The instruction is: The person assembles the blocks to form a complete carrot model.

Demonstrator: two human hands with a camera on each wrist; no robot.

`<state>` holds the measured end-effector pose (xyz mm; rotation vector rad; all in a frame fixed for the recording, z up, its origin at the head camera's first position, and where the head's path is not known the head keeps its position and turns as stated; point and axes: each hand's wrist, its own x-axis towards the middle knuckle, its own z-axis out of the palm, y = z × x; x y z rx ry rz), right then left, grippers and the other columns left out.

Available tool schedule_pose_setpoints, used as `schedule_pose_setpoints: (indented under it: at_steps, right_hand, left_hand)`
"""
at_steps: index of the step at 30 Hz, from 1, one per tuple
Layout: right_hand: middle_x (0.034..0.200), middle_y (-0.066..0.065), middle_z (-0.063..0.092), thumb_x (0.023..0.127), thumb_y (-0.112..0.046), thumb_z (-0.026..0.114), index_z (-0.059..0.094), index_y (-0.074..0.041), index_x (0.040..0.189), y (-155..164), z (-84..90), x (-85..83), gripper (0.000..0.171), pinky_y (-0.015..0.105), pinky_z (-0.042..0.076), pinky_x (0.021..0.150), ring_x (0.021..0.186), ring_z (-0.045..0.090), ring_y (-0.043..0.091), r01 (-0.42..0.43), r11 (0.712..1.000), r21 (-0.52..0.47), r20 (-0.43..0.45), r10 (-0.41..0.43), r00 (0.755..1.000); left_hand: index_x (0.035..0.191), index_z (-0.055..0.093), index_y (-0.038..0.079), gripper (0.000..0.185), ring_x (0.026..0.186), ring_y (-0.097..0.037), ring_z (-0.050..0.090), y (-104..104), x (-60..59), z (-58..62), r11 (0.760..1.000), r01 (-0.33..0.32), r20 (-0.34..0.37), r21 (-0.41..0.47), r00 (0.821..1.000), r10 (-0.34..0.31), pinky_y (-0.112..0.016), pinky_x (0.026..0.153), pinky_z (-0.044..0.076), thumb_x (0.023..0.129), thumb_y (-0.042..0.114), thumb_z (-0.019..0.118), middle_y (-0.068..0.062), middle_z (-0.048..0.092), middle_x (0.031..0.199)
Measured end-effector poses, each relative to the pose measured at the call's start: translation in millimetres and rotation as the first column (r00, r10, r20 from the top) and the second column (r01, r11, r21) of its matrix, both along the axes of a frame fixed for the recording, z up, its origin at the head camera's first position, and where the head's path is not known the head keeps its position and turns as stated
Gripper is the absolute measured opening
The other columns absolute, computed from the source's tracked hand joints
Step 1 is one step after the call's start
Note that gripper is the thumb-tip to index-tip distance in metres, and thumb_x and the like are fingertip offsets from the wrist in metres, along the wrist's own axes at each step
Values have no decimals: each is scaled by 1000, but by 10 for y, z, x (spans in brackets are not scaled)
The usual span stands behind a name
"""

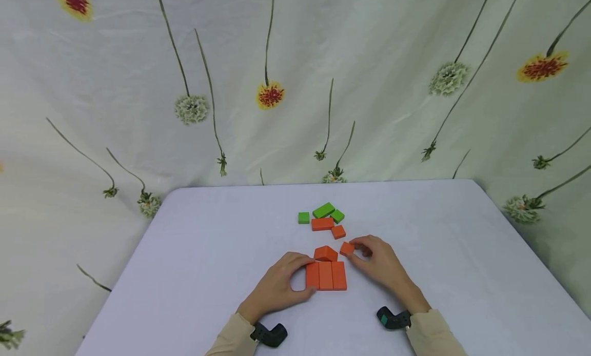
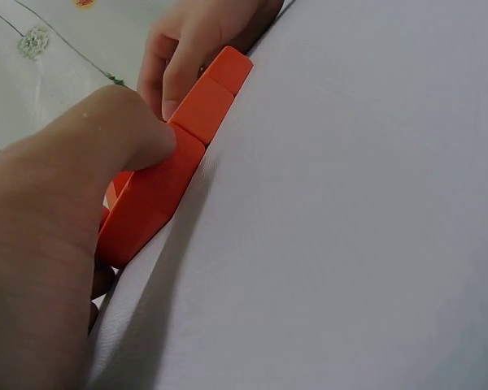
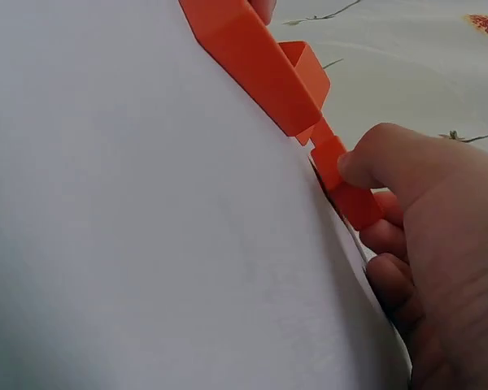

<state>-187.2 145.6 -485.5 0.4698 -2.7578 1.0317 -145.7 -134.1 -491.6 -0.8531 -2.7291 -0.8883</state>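
Three long orange blocks (image 1: pixel 326 276) lie side by side in a row on the table. My left hand (image 1: pixel 284 282) holds the leftmost one (image 2: pixel 150 195), thumb at its near end and fingers at its far end. Just behind the row, an orange block with a peaked top (image 1: pixel 325 253) lies with a sloping face showing. My right hand (image 1: pixel 380 261) pinches a small orange block (image 1: pixel 347 249) between thumb and fingers, right of the peaked one. In the right wrist view the thumb presses on the side of this small block (image 3: pixel 354 188), low over the tabletop.
Farther back lie an orange rectangular block (image 1: pixel 322 224) and a small orange block (image 1: pixel 338 232). Behind them are a long green block (image 1: pixel 323 210) and two small green blocks, one left (image 1: pixel 303 218) and one right (image 1: pixel 338 216). A flower-print cloth (image 1: pixel 378 99) hangs past the white table (image 1: pixel 208 243).
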Motion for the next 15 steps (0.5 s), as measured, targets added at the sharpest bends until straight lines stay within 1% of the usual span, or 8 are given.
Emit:
schedule_pose_setpoints:
  at_steps: [3, 7, 11, 15]
  right_hand:
    - [91, -9, 63, 81, -26, 77, 69, -20, 107, 7, -18, 25, 28, 22, 52, 71, 78, 55, 6, -8, 998, -55, -30, 7, 1000]
    - [90, -9, 61, 79, -22, 78, 68, -22, 106, -3, -27, 71, 29, 20, 52, 69, 76, 55, 5, -53, 993, -108, -93, 43, 995]
    - [92, -13, 60, 79, -21, 79, 67, -27, 107, -18, -50, 123, 31, 20, 52, 69, 77, 54, 3, -129, 981, -147, -131, 110, 985]
    - [96, -18, 60, 80, -25, 78, 66, -33, 107, -45, -83, 167, 31, 20, 52, 71, 81, 55, 2, -207, 964, -167, -162, 181, 970]
  left_hand:
    - [128, 58, 27, 55, 118, -2, 50, -4, 2, -3, 1000, 3, 4, 2, 1000, -3, -29, 98, 50, 82, 55, 67, 16, 54, 126]
    - [129, 57, 27, 55, 118, -1, 50, -5, 2, -8, 1000, 4, 2, -2, 1000, -4, -29, 98, 50, 82, 54, 67, 16, 54, 126]
    - [129, 57, 27, 55, 118, -2, 50, -6, 3, -9, 1000, 0, -1, -6, 1000, 0, -29, 98, 50, 82, 54, 68, 15, 54, 126]
    - [129, 58, 26, 56, 119, -2, 50, -16, 5, 1, 1000, -2, 5, -8, 1000, 2, -29, 99, 50, 81, 54, 69, 15, 55, 126]
